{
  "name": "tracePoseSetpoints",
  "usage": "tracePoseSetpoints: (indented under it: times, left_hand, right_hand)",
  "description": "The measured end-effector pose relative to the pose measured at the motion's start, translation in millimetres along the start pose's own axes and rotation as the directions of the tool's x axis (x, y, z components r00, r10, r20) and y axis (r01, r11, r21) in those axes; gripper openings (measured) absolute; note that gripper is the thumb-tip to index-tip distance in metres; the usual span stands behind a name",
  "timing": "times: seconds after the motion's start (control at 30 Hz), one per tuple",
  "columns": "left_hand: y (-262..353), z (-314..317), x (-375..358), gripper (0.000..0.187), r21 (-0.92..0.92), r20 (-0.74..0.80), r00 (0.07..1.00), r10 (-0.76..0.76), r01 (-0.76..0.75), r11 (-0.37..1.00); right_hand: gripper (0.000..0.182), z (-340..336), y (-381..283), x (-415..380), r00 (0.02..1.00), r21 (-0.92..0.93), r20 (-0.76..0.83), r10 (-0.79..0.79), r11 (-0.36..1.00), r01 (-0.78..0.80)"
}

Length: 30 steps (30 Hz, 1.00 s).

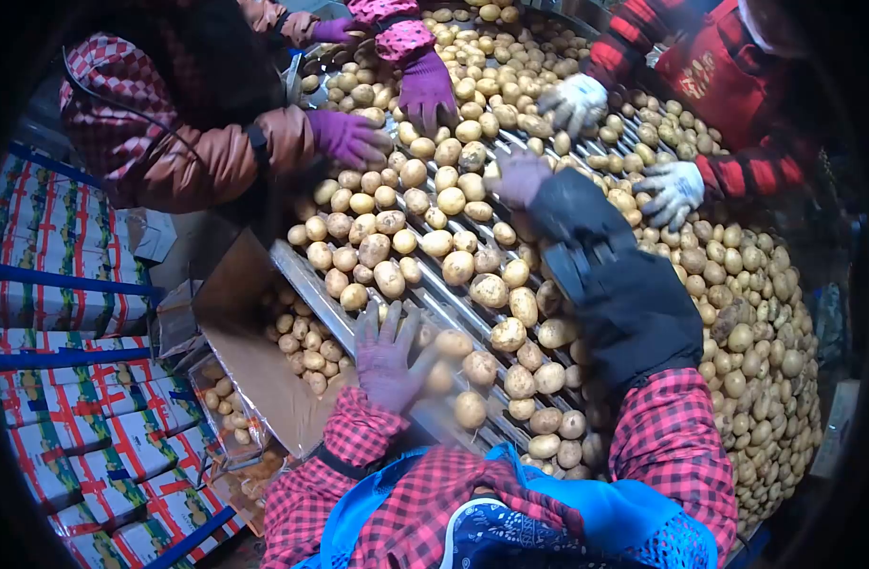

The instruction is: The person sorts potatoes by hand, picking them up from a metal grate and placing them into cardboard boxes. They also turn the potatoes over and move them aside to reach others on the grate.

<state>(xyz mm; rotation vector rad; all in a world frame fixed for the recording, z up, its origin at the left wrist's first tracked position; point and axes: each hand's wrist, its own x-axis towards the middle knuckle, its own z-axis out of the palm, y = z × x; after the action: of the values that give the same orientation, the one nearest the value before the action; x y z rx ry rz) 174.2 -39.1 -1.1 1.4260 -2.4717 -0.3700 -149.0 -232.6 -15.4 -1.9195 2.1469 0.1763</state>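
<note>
Potatoes (455,267) lie spread over a slatted metal sorting table (427,311) in front of me. My left hand (389,358), in a purplish glove, is at the table's near left edge, its fingers spread, with potatoes right beside its fingertips. My right hand (522,178), gloved too, reaches far across the table among the potatoes. Motion blurs its fingers, and I cannot tell whether they grip a potato. A dark sleeve guard (634,303) covers that forearm.
Below the left edge stands an open cardboard box (249,332) with potatoes inside. Stacked printed cartons (83,417) fill the left side. Co-workers' purple gloves (349,138) and white gloves (674,190) are over the table. A large potato heap (752,360) lies on the right.
</note>
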Motion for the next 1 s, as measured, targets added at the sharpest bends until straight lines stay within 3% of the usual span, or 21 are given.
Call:
tracePoseSetpoints:
  times: [0.03, 0.17, 0.2, 0.23, 0.3, 0.37, 0.4, 0.5, 0.53, 0.57, 0.63, 0.7, 0.8, 0.87, 0.9, 0.93, 0.97, 1.0]
  left_hand:
    - [-0.6, 1.1, -2.8, 0.061, -0.011, 0.006, 1.0, 0.004, -0.004, 1.0]
    - [1.1, 2.0, -2.0, 0.056, -0.033, -0.054, 0.999, -0.01, 0.008, 0.999]
    - [1.6, 0.1, 0.4, 0.055, -0.033, -0.064, 0.998, -0.012, 0.01, 0.999]
    - [1.1, 0.0, 2.2, 0.055, -0.037, -0.071, 0.997, -0.007, 0.004, 0.999]
    - [1.3, 2.0, 0.6, 0.053, -0.005, -0.075, 0.997, -0.001, 0.001, 1.0]
    - [-1.9, 3.5, -1.2, 0.051, 0.0, -0.07, 0.998, 0.0, 0.0, 1.0]
    - [-2.8, 5.1, -3.1, 0.048, 0.003, -0.066, 0.998, -0.006, 0.007, 1.0]
    - [-5.1, 11.4, -4.4, 0.04, -0.066, -0.144, 0.99, 0.001, -0.01, 0.998]
    - [-5.1, 11.8, -2.4, 0.04, -0.067, -0.147, 0.989, -0.004, -0.006, 0.998]
    - [-4.9, 11.7, -3.0, 0.038, -0.085, -0.156, 0.988, 0.0, -0.013, 0.996]
    - [-5.5, 10.6, -4.8, 0.035, -0.101, -0.165, 0.986, 0.003, -0.02, 0.995]
    - [-3.7, 11.3, -5.6, 0.034, -0.091, -0.176, 0.984, 0.005, -0.021, 0.996]
    - [-2.6, 9.9, -3.6, 0.035, -0.038, -0.118, 0.993, 0.011, -0.016, 0.999]
    - [-5.1, 15.8, -0.4, 0.042, 0.012, -0.062, 0.998, 0.009, -0.009, 1.0]
    - [-5.1, 15.2, 2.1, 0.042, 0.014, -0.063, 0.998, 0.009, -0.008, 1.0]
    - [-4.4, 13.2, 3.2, 0.045, 0.04, -0.035, 0.999, 0.018, -0.016, 0.999]
    - [-3.4, 12.1, 2.3, 0.047, 0.064, 0.0, 1.0, 0.028, -0.028, 0.998]
    - [-5.2, 12.4, 2.3, 0.052, 0.08, 0.048, 0.999, 0.018, -0.021, 0.997]
  right_hand:
    - [0.078, -12.3, -9.9, -35.4, 0.995, 0.0, 0.03, -0.099, 0.995, 0.099]
    - [0.09, 36.5, -30.6, -87.6, 0.962, -0.034, -0.225, -0.155, 0.988, 0.151]
    - [0.092, 44.1, -46.7, -91.6, 0.971, -0.091, -0.21, -0.112, 0.991, 0.095]
    - [0.094, 25.0, -68.5, -103.2, 0.992, -0.12, -0.091, -0.085, 0.99, 0.074]
    - [0.095, 39.6, -93.2, -117.1, 0.973, -0.029, -0.015, -0.232, 0.972, 0.232]
    - [0.094, 46.4, -114.2, -147.2, 0.928, 0.078, -0.027, -0.373, 0.924, 0.374]
    - [0.092, 52.0, -117.4, -162.7, 0.898, -0.049, -0.109, -0.426, 0.905, 0.423]
    - [0.087, 47.9, -90.8, -164.2, 0.866, -0.004, -0.054, -0.497, 0.867, 0.498]
    - [0.082, 34.5, -79.4, -158.7, 0.852, -0.004, -0.104, -0.514, 0.857, 0.516]
    - [0.077, 30.7, -68.5, -146.9, 0.875, 0.159, -0.067, -0.479, 0.861, 0.483]
    - [0.068, 38.9, -59.7, -130.1, 0.878, -0.06, -0.162, -0.451, 0.892, 0.448]
    - [0.062, 42.0, -45.7, -100.7, 0.924, 0.009, -0.174, -0.34, 0.938, 0.347]
    - [0.059, -0.4, -49.5, -94.7, 0.822, -0.146, -0.308, -0.479, 0.877, 0.457]
    - [0.061, 10.1, -86.5, -79.0, 0.898, 0.109, -0.227, -0.377, 0.906, 0.408]
    - [0.066, -4.2, -111.8, -84.0, 0.862, 0.142, 0.068, -0.502, 0.86, 0.49]
    - [0.074, 30.1, -134.0, -98.0, 0.848, 0.076, -0.065, -0.525, 0.845, 0.529]
    - [0.078, 40.0, -144.3, -94.8, 0.828, -0.097, -0.101, -0.552, 0.834, 0.544]
    - [0.078, 43.1, -147.4, -86.7, 0.815, -0.056, -0.218, -0.537, 0.84, 0.539]
